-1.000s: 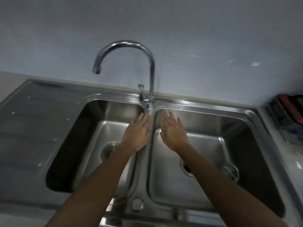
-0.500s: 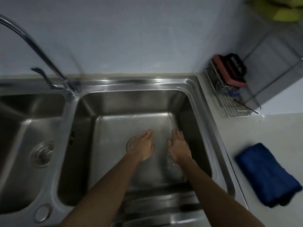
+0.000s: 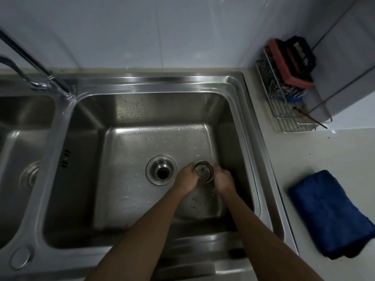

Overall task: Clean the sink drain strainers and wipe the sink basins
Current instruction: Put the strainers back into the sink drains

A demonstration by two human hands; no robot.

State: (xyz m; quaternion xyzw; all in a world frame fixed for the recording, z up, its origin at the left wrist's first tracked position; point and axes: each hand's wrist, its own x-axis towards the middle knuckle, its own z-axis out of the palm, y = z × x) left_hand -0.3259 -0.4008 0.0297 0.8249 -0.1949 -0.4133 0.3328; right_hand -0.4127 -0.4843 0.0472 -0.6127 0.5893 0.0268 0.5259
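Observation:
Both my hands are down in the right sink basin (image 3: 129,114), a steel basin with food scraps on its floor. Between them is a round metal drain strainer (image 3: 203,170), lifted out of its hole. My left hand (image 3: 187,178) grips its left side and my right hand (image 3: 223,181) grips its right side. The open drain hole (image 3: 161,170) lies just left of my left hand, empty. At the far left edge, the left basin (image 3: 14,142) has a strainer (image 3: 32,175) sitting in its drain.
The faucet (image 3: 38,74) rises at the back left, between the basins. A folded blue cloth (image 3: 328,216) lies on the white counter to the right. A wire rack (image 3: 288,102) with a red scrub pad and steel wool stands at the back right corner.
My view swung right from the faucet to the right basin. My hands went down from open, flat above the divider to the basin floor and closed on the strainer.

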